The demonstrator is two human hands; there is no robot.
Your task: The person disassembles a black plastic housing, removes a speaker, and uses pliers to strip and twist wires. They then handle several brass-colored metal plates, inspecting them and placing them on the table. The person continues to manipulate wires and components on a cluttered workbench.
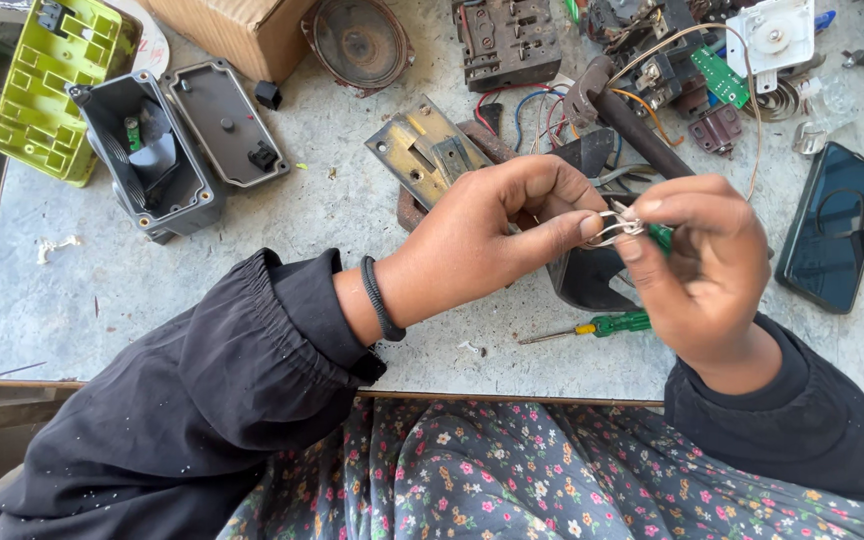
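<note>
Dark sleeves (212,400) are reaching over a scuffed grey counter (102,300), where the left hand (472,240) and right hand (707,260) are pinching together on a small bent metal clip (615,228) above the counter's near edge, beside a green-handled screwdriver (592,326) and an open grey plastic box (147,155).

The table (102,300) has a grey, scuffed top with a wooden front edge. On it lie an open dark plastic housing (147,155) beside its lid (224,122), a lime-green casing (52,85), a brass plate (427,150), a green-handled screwdriver (592,326) and a black phone (834,226). A cardboard box (237,30), a round speaker (357,42) and mixed electrical parts with wires (652,70) crowd the far edge.
</note>
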